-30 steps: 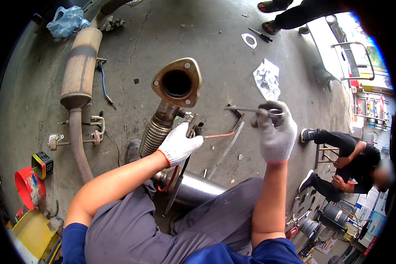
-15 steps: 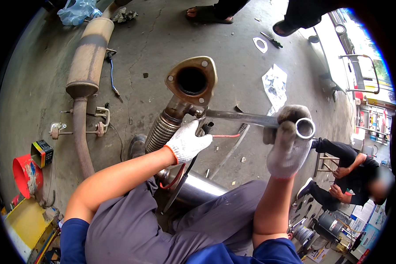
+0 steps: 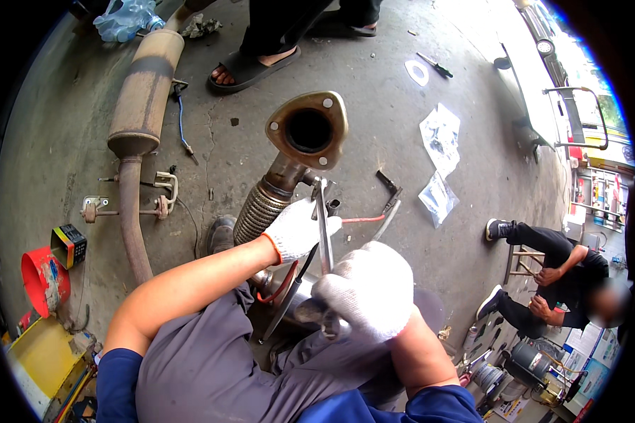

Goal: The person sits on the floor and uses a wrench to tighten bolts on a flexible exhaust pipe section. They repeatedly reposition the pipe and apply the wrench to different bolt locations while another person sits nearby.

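Observation:
An exhaust pipe with a three-holed flange and a braided flexible section stands tilted in front of me. A shiny steel wrench has its far end at a small fitting on the pipe's side, below the flange. My right hand, in a white glove with dirty fingertips, is closed around the wrench's near end. My left hand, in a white glove with an orange cuff, is closed beside the wrench's far end; what its fingers hold is hidden. Between my legs lies a silver exhaust canister.
A rusty muffler with its pipe lies at the left. A red container stands lower left. Clear plastic bags, a gasket and a screwdriver lie ahead right. A sandalled person stands ahead; another person sits at the right.
My right hand has swung the wrench's near end from the right down toward my lap. My left hand has stayed in place. The person ahead has stepped to the left.

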{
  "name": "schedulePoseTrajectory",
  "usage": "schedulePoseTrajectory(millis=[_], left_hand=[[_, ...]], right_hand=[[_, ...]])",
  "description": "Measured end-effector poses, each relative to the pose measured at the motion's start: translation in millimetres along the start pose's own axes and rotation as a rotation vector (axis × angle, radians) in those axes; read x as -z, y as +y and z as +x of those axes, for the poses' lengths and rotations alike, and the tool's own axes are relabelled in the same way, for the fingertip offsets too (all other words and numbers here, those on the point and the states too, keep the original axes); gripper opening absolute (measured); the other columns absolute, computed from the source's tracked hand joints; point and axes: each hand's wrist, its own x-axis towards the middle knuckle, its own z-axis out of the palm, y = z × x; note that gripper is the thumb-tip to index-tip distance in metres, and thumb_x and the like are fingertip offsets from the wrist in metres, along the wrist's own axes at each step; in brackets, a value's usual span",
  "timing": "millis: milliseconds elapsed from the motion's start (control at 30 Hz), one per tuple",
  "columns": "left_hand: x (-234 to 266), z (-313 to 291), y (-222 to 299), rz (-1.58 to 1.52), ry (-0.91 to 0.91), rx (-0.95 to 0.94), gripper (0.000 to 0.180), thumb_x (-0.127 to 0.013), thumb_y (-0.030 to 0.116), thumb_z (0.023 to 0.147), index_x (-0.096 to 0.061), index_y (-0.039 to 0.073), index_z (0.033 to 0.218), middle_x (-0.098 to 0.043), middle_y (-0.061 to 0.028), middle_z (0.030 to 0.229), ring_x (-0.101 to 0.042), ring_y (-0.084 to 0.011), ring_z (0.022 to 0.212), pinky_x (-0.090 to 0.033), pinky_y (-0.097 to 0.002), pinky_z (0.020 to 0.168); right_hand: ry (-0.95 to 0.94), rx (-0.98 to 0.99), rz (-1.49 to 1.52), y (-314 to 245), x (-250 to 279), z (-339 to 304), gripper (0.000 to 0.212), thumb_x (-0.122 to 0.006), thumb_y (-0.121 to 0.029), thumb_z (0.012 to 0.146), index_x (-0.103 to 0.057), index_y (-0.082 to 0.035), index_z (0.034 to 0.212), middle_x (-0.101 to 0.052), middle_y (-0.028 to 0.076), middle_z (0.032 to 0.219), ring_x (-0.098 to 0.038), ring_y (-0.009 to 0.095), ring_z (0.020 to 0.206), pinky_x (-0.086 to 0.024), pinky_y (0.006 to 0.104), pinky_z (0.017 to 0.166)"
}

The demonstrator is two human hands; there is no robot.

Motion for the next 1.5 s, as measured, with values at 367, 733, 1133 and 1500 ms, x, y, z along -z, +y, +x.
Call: schedulePoseTrajectory(millis=[367, 733, 1133, 1500], left_hand=[[-3.3, 2.7, -6.4, -0.065, -0.001, 0.042, 0.046, -0.072, 0.042, 0.102, -0.073, -0.001, 0.088, -0.069, -0.0282, 0.076, -0.071, -0.0463, 0.075, -0.054, -0.0561, 0.07], [-25.0, 13.2, -38.4, -0.162, 0.036, -0.167, 0.039, -0.07, 0.038, 0.106, -0.073, 0.0, 0.111, -0.077, -0.0257, 0.098, -0.075, -0.0449, 0.096, -0.058, -0.0533, 0.083], [-6.5, 5.4, -7.4, -0.083, -0.027, 0.062, 0.045, -0.073, 0.04, 0.098, -0.07, -0.003, 0.086, -0.068, -0.0253, 0.073, -0.068, -0.0435, 0.072, -0.053, -0.0542, 0.069], [-24.0, 11.4, -38.5, -0.216, -0.01, -0.052, 0.05, -0.074, 0.038, 0.1, -0.064, -0.008, 0.118, -0.074, -0.0269, 0.091, -0.074, -0.0449, 0.09, -0.057, -0.0531, 0.081]], right_hand=[[0.016, 0.067, 0.019, 0.0, -38.3, 1.1, 0.034, -0.079, -0.025, 0.085, -0.073, -0.007, 0.112, -0.066, 0.005, 0.082, -0.068, 0.023, 0.068, -0.048, 0.0379, 0.058], [0.539, -0.147, 0.084, 31.0, 2.2, 27.8, 0.034, -0.089, -0.01, 0.079, -0.077, -0.007, 0.11, -0.075, 0.013, 0.09, -0.075, 0.035, 0.079, -0.061, 0.0411, 0.076], [0.266, 0.277, -0.089, -2.5, -62.5, -1.3, 0.02, -0.072, -0.026, 0.087, -0.069, -0.012, 0.101, -0.059, 0.001, 0.076, -0.061, 0.018, 0.064, -0.045, 0.0367, 0.058], [0.657, -0.181, 0.189, 35.2, -2.5, 20.0, 0.031, -0.089, -0.018, 0.094, -0.073, -0.003, 0.115, -0.078, 0.009, 0.093, -0.077, 0.023, 0.083, -0.062, 0.036, 0.078]])
